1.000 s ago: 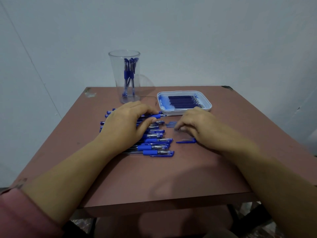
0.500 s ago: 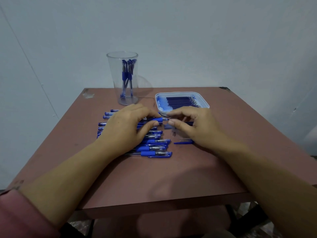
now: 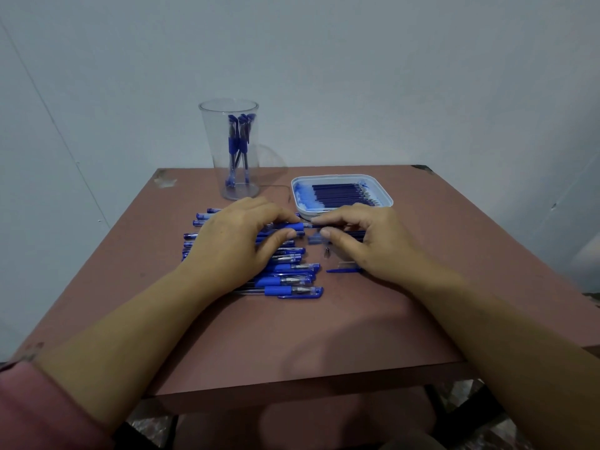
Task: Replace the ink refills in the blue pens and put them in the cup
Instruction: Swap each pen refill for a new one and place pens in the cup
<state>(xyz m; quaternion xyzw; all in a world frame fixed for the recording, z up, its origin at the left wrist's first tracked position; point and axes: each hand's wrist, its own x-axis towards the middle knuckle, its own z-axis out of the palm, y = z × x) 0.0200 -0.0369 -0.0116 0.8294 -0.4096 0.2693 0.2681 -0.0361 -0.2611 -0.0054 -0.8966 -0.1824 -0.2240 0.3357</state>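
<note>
Head view: the left hand (image 3: 242, 240) lies over the far part of a row of blue pens (image 3: 285, 280) on the brown table (image 3: 292, 336), its thumb and fingers closed on the rubber-grip end of 1 pen (image 3: 293, 226). The right hand (image 3: 363, 237) meets it from the right, forefinger and thumb pinched on what appears to be a dark refill (image 3: 352, 234) lined up with that pen's open end. Whether the refill has entered the barrel I cannot tell — the fingers cover the joint.

The pen looks light, stiff and slick along its clear barrel; the blue rubber sleeve is the best place to hold it. The refill is likely thin and easily bent, so it should be gripped close to its tip end and pushed straight.

Both wrists are low, palms down, forearms converging from the near edge. A small metal tip (image 3: 327, 253), a clear piece (image 3: 314, 239) and a blue cap (image 3: 344, 270) lie loose just near of the right thumb.

At the far side, the clear cup (image 3: 231, 183) holds a few finished pens; the white tray (image 3: 386, 198) of refills sits to its right, just far of the right hand.
</note>
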